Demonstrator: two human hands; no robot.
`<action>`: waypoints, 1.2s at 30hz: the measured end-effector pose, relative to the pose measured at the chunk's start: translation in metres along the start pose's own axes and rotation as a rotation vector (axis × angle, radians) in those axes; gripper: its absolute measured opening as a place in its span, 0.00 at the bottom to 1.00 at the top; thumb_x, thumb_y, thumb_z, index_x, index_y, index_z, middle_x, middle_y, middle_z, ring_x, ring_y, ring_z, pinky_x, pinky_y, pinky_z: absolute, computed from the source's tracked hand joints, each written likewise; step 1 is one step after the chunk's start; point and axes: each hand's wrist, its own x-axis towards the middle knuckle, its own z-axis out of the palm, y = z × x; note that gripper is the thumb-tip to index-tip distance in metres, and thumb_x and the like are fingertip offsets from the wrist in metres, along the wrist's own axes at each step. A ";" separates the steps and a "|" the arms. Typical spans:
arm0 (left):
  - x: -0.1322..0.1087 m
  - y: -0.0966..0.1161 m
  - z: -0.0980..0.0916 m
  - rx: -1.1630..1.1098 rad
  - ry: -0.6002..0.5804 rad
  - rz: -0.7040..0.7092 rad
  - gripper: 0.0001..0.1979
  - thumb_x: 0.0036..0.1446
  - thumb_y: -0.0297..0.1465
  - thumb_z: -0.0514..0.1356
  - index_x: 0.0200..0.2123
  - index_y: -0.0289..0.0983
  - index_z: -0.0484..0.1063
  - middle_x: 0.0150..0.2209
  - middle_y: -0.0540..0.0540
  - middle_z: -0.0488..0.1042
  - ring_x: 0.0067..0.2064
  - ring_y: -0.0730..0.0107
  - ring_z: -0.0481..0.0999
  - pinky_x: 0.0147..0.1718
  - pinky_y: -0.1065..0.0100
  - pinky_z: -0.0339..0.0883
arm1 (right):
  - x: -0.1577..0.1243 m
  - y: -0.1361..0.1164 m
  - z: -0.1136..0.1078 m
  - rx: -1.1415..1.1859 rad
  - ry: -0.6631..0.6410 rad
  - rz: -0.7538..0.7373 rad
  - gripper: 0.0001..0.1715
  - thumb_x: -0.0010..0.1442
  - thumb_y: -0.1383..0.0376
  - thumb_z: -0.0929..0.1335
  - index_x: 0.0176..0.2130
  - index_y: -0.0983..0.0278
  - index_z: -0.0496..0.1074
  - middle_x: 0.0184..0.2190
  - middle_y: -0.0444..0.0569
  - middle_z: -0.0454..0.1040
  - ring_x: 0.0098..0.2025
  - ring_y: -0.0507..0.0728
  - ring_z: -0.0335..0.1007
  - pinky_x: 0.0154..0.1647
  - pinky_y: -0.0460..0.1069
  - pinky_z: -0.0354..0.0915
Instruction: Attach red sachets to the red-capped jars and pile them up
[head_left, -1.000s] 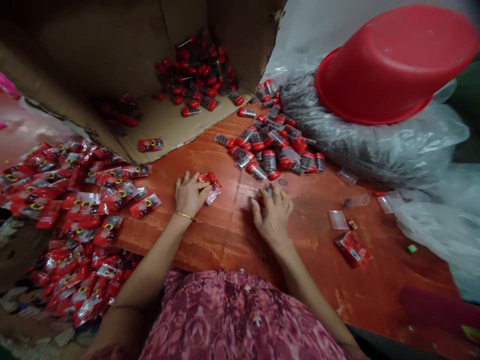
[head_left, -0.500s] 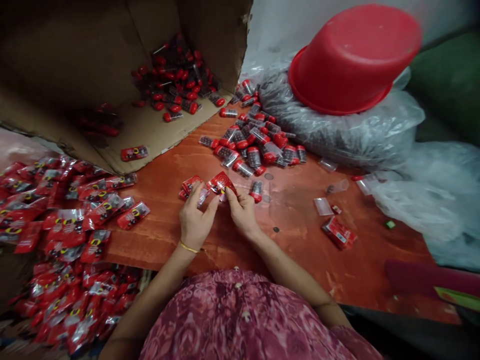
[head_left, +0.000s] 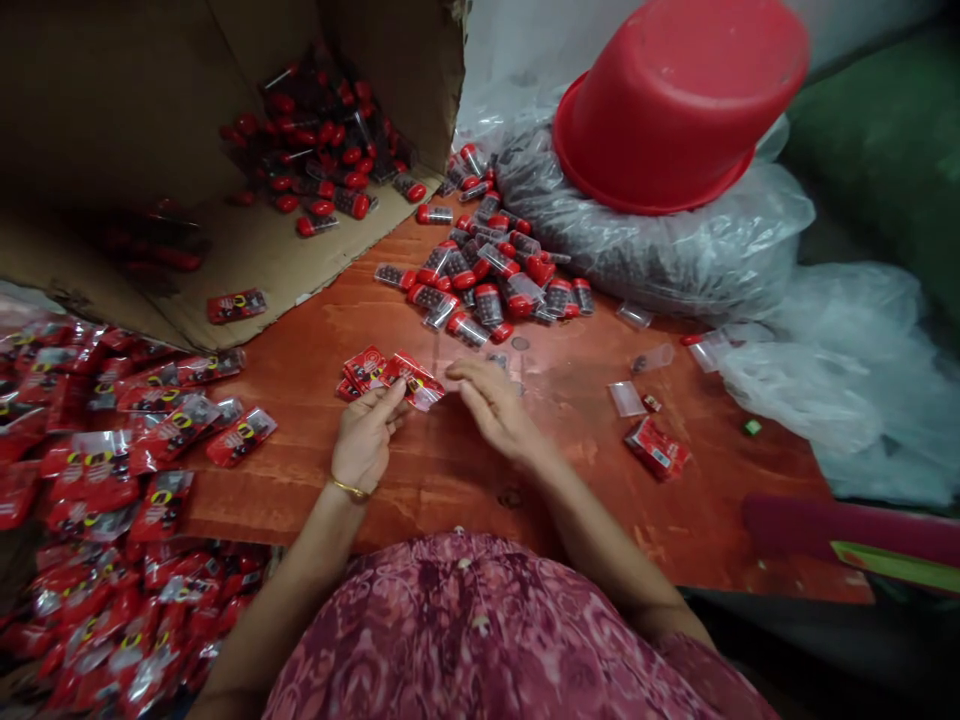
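Observation:
My left hand (head_left: 366,435) pinches a small red printed packet (head_left: 420,384) with a clear part, thumb on top. Just right of the packet, my right hand (head_left: 491,405) has its fingers stretched out and holds nothing that I can see. Behind its fingers a small bottle (head_left: 504,360) is mostly hidden. More red packets (head_left: 364,366) lie on the table beyond my left fingers. Further back is a loose heap of clear bottles (head_left: 487,300) with red caps and dark contents.
A cardboard box (head_left: 315,262) on its side holds more bottles. Filled red packets (head_left: 169,430) are heaped at left. An upturned red tub (head_left: 675,110) rests on a plastic bag (head_left: 637,250) of dark items. A crumpled red packet (head_left: 657,448) lies at right.
My right hand has let go of the packet and moved a little right, its fingers straightening. My left hand still holds the packet. The whole view has shifted slightly.

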 end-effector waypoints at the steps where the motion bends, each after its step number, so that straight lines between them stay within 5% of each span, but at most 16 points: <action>1: 0.001 0.002 -0.001 0.004 0.000 -0.006 0.15 0.31 0.35 0.71 0.23 0.34 0.71 0.22 0.53 0.75 0.25 0.79 0.73 0.28 0.75 0.66 | 0.004 0.012 -0.013 -0.152 -0.068 -0.032 0.17 0.61 0.66 0.57 0.45 0.64 0.69 0.47 0.52 0.71 0.50 0.58 0.63 0.52 0.56 0.59; 4: 0.000 0.003 0.001 0.006 -0.038 -0.048 0.13 0.35 0.34 0.70 0.24 0.34 0.72 0.22 0.52 0.75 0.24 0.78 0.73 0.27 0.75 0.66 | 0.013 0.045 -0.044 -0.480 -0.239 -0.012 0.20 0.60 0.69 0.58 0.50 0.66 0.67 0.53 0.56 0.68 0.52 0.62 0.60 0.51 0.59 0.56; 8: -0.003 0.000 0.007 -0.023 -0.060 -0.104 0.13 0.35 0.33 0.70 0.24 0.34 0.71 0.22 0.51 0.75 0.23 0.77 0.73 0.25 0.75 0.65 | 0.006 0.061 -0.058 -0.664 -0.380 -0.026 0.20 0.59 0.61 0.63 0.50 0.63 0.68 0.47 0.56 0.72 0.47 0.63 0.61 0.46 0.57 0.56; 17: -0.005 -0.004 0.007 0.037 -0.082 -0.077 0.17 0.30 0.37 0.72 0.20 0.33 0.70 0.20 0.52 0.73 0.22 0.80 0.71 0.23 0.77 0.64 | -0.023 0.049 -0.036 -0.601 -0.300 -0.049 0.26 0.57 0.53 0.65 0.52 0.63 0.65 0.52 0.55 0.66 0.50 0.64 0.59 0.49 0.58 0.54; 25: -0.007 -0.001 0.009 0.011 -0.070 -0.031 0.17 0.29 0.38 0.71 0.21 0.33 0.74 0.23 0.49 0.76 0.23 0.78 0.72 0.22 0.77 0.63 | -0.058 0.028 -0.027 -0.176 -0.119 0.195 0.19 0.56 0.60 0.66 0.46 0.65 0.65 0.38 0.53 0.74 0.37 0.59 0.70 0.38 0.53 0.66; 30: -0.008 -0.001 0.011 0.027 -0.099 -0.015 0.16 0.32 0.39 0.70 0.23 0.33 0.75 0.24 0.48 0.77 0.25 0.76 0.73 0.24 0.75 0.63 | -0.075 -0.012 -0.026 -0.044 0.026 0.125 0.21 0.54 0.59 0.68 0.48 0.61 0.68 0.41 0.51 0.75 0.41 0.59 0.72 0.42 0.53 0.68; 36: -0.013 0.001 0.011 0.047 -0.140 0.013 0.18 0.30 0.41 0.71 0.21 0.34 0.75 0.23 0.49 0.76 0.26 0.74 0.72 0.27 0.73 0.64 | -0.066 -0.035 -0.022 -0.027 0.022 0.055 0.23 0.55 0.61 0.68 0.51 0.61 0.67 0.44 0.51 0.75 0.44 0.58 0.73 0.44 0.52 0.69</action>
